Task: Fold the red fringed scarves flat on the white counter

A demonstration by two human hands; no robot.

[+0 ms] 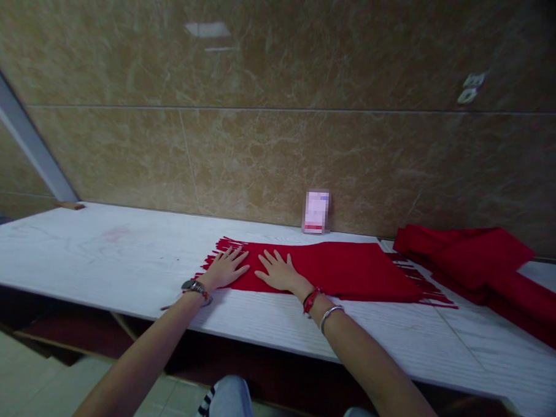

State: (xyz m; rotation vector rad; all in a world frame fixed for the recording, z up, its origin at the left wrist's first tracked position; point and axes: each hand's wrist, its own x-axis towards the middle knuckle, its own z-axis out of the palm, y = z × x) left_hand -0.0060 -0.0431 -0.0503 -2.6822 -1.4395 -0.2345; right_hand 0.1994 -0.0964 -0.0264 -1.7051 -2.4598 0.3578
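A red fringed scarf (349, 270) lies flat on the white wood-grain table (119, 251), with tassels at its left and right ends. My left hand (224, 269) rests palm down near the scarf's left fringe, fingers spread. Just to its right, my right hand (279, 273) also presses flat on the red cloth with its fingers apart. Neither hand grasps anything. A dark watch and a beaded bracelet circle my left wrist; a red band and a silver bangle are on my right.
More red cloth (478, 260) is heaped at the table's right end. A phone-like, blurred upright object (316, 211) leans against the brown tiled wall (243, 158). A small brown piece (69, 205) lies at the far left edge. Dark open shelving (262, 367) is under the tabletop.
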